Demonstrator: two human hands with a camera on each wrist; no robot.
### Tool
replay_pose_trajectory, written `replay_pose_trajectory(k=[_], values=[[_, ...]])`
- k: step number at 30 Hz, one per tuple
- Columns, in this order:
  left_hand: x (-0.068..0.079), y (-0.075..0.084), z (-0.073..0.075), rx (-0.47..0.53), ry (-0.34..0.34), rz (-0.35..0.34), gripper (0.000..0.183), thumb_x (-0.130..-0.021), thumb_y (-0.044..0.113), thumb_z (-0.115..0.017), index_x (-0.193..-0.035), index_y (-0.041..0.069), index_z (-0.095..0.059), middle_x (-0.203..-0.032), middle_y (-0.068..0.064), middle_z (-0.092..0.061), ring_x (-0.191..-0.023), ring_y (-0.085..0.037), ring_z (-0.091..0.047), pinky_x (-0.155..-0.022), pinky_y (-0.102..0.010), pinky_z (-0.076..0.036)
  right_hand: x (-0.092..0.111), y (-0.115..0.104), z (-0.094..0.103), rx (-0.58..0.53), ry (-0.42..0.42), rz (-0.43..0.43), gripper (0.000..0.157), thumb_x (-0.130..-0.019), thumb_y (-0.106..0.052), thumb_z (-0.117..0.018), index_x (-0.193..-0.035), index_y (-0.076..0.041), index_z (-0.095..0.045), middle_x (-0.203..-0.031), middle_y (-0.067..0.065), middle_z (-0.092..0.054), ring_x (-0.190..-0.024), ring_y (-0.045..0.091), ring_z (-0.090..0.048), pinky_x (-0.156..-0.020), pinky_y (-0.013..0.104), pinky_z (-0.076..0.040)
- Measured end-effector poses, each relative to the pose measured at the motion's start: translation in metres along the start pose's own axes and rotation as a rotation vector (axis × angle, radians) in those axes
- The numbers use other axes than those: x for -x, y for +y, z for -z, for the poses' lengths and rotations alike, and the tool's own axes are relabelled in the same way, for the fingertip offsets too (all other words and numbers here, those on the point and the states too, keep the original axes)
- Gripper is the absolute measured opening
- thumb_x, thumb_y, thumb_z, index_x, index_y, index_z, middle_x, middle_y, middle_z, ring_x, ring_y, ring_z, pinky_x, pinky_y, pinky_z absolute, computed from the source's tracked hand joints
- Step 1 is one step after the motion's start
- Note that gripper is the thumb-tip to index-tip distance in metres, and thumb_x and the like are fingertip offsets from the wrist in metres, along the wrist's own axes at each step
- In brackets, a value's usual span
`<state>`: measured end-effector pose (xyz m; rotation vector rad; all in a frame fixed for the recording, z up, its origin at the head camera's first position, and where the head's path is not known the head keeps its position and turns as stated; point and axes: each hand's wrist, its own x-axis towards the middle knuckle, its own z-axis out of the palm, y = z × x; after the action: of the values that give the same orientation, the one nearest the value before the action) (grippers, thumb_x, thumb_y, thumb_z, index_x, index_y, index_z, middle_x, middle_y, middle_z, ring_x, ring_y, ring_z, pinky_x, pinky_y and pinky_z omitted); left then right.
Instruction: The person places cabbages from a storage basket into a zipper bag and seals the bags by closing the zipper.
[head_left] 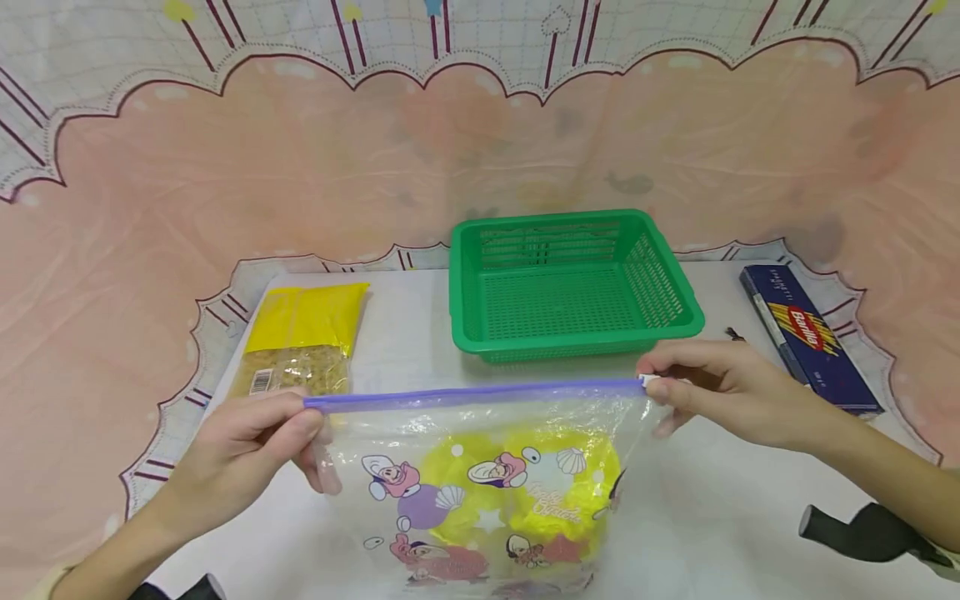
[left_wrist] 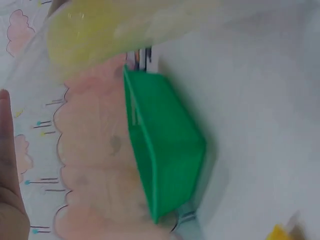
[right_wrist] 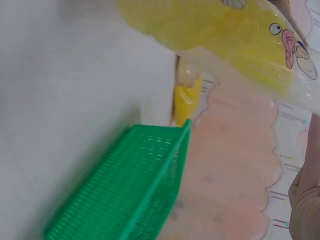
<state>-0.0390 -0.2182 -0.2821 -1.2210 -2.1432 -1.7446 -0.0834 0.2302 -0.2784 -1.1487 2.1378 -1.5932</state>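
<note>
A clear zip bag (head_left: 442,421) with a purple top strip and printed cartoon figures hangs upright between both hands in the head view. Something bright yellow (head_left: 555,492) shows through its plastic. My left hand (head_left: 243,454) pinches the top left corner between thumb and fingers. At the other end of the strip, my right hand (head_left: 712,387) pinches the top right corner by a small white slider (head_left: 647,380). In the left wrist view the bag (left_wrist: 150,25) crosses the top, and in the right wrist view the bag (right_wrist: 215,40) does likewise.
Behind the bag stands a green plastic basket (head_left: 555,308) on the white table (head_left: 405,333). A yellow-topped pasta packet (head_left: 307,321) lies at the left. On the right are a blue Barilla spaghetti box (head_left: 817,342) and a small dark item (head_left: 734,334). A patterned cloth (head_left: 337,167) covers the backdrop.
</note>
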Motion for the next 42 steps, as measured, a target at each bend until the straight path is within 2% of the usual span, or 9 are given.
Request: replay_pose_trajectory(k=[4,10,15,20,25,28,33,38,42], values=[[0.012,-0.010,-0.010,0.030,0.041,0.278,0.026,-0.094,-0.017,-0.042,-0.084,0.001,-0.057,-0.066,-0.004,-0.062,-0.059,-0.012,-0.069,-0.055,-0.029,-0.058,0.002,0.014,-0.005,-0.007,0.004,-0.192,0.020,-0.096,0.004,-0.052,-0.113,0.000,-0.062,-0.095,-0.005,-0.057,-0.075,0.012,-0.063,-0.062,0.033,-0.061],[0.017,-0.031,-0.020,0.085,0.073,0.711,0.024,-0.104,0.016,-0.044,-0.089,0.000,-0.053,-0.070,0.002,-0.049,-0.059,-0.017,-0.068,-0.058,-0.035,-0.060,-0.004,0.032,-0.009,0.002,0.010,-0.463,0.030,-0.099,-0.017,-0.056,-0.119,0.005,-0.060,-0.094,0.003,-0.060,-0.071,0.012,-0.062,-0.065,0.026,-0.060],[0.019,-0.059,-0.025,0.065,0.092,0.925,0.038,-0.103,0.034,-0.046,-0.098,-0.003,-0.055,-0.080,-0.002,-0.057,-0.073,-0.013,-0.067,-0.072,-0.027,-0.060,-0.017,0.058,-0.013,0.027,-0.002,-0.515,0.031,-0.099,-0.021,-0.057,-0.116,0.004,-0.062,-0.088,0.007,-0.059,-0.060,0.010,-0.059,-0.058,0.024,-0.054],[0.018,-0.085,-0.027,0.020,0.110,0.973,0.046,-0.102,0.039,-0.047,-0.118,-0.003,-0.057,-0.094,-0.009,-0.066,-0.078,-0.013,-0.069,-0.074,-0.026,-0.060,-0.031,0.084,-0.016,0.270,0.002,-0.331,0.020,-0.097,-0.008,-0.057,-0.111,0.004,-0.064,-0.088,0.008,-0.061,-0.057,0.004,-0.059,-0.055,0.022,-0.052],[0.018,-0.108,-0.037,0.094,0.116,1.058,0.044,-0.105,0.035,-0.039,-0.122,-0.004,-0.052,-0.099,-0.013,-0.066,-0.078,-0.015,-0.070,-0.073,-0.029,-0.061,-0.041,0.104,-0.018,0.592,0.001,-0.119,0.014,-0.093,0.001,-0.059,-0.105,0.001,-0.065,-0.086,0.005,-0.060,-0.057,-0.003,-0.050,-0.052,0.017,-0.047],[0.029,-0.118,-0.050,0.156,0.083,1.124,0.046,-0.107,0.031,-0.032,-0.127,-0.007,-0.049,-0.096,-0.009,-0.068,-0.076,-0.012,-0.069,-0.072,-0.028,-0.061,-0.040,0.116,-0.022,0.692,-0.049,-0.057,0.014,-0.092,0.003,-0.059,-0.105,0.001,-0.066,-0.087,0.005,-0.060,-0.060,-0.004,-0.046,-0.053,0.015,-0.045],[0.048,-0.124,-0.061,0.228,-0.029,1.149,0.048,-0.107,0.029,-0.032,-0.125,-0.012,-0.050,-0.086,-0.004,-0.069,-0.072,-0.012,-0.070,-0.070,-0.029,-0.061,-0.028,0.135,-0.030,0.681,-0.151,-0.040,0.011,-0.094,-0.002,-0.059,-0.102,-0.002,-0.067,-0.087,0.001,-0.061,-0.065,-0.002,-0.046,-0.057,0.015,-0.045],[0.040,-0.130,-0.048,0.018,-0.082,1.011,0.035,-0.105,0.024,-0.042,-0.102,-0.007,-0.057,-0.077,-0.008,-0.068,-0.066,-0.017,-0.069,-0.062,-0.029,-0.061,-0.028,0.144,-0.026,0.565,-0.090,-0.158,0.009,-0.095,-0.009,-0.060,-0.101,-0.006,-0.067,-0.083,-0.003,-0.060,-0.062,-0.005,-0.045,-0.058,0.018,-0.046],[0.028,-0.136,-0.035,-0.091,-0.054,0.968,0.034,-0.102,0.028,-0.049,-0.102,-0.004,-0.060,-0.076,-0.009,-0.067,-0.066,-0.017,-0.069,-0.062,-0.028,-0.060,-0.036,0.148,-0.024,0.509,0.006,-0.193,0.013,-0.094,-0.011,-0.063,-0.103,-0.004,-0.068,-0.083,-0.001,-0.063,-0.061,-0.004,-0.047,-0.058,0.019,-0.047]])
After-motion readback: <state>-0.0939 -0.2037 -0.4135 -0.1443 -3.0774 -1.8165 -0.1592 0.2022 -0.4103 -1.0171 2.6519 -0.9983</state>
